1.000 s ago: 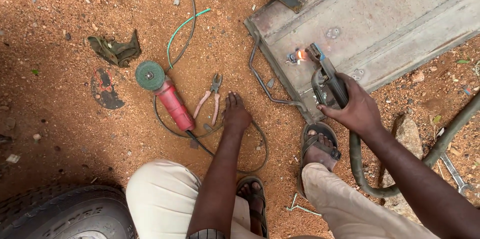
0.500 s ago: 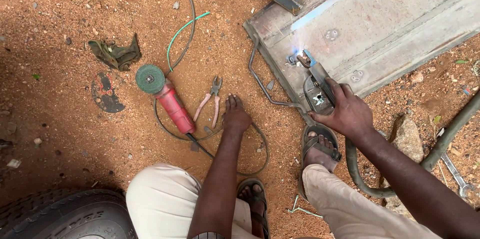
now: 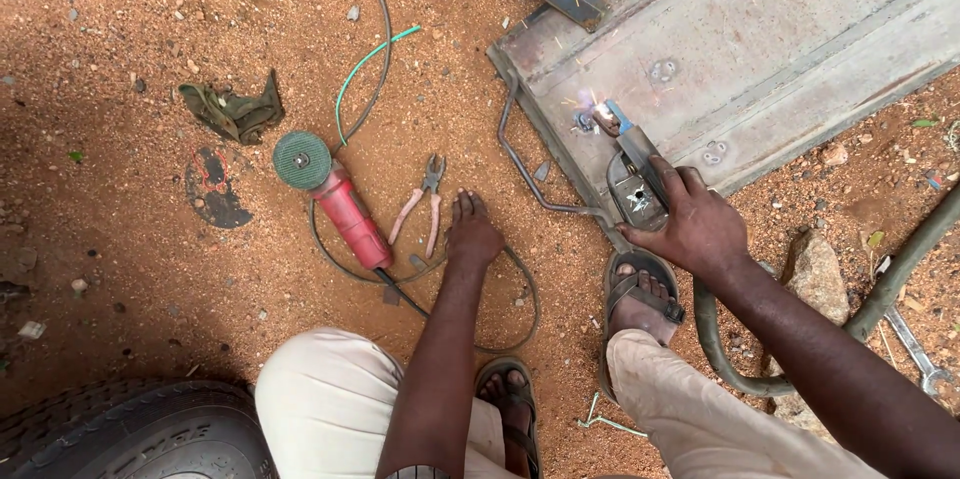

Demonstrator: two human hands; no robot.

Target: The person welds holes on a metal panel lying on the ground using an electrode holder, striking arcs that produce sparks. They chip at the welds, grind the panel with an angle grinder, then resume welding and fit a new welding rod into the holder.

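Presently, the right hand [image 3: 700, 229] has its grip closed around a grey metal welding electrode holder [image 3: 635, 174], whose tip touches the grey rusted sheet-metal panel [image 3: 760, 49] lying on the red dirt ground [image 3: 120, 339], a small glow at the contact point. The left hand [image 3: 472, 234] rests flat and open on the ground, just beside pink-handled pliers [image 3: 422, 204] and near a red angle grinder with green disc [image 3: 335, 201].
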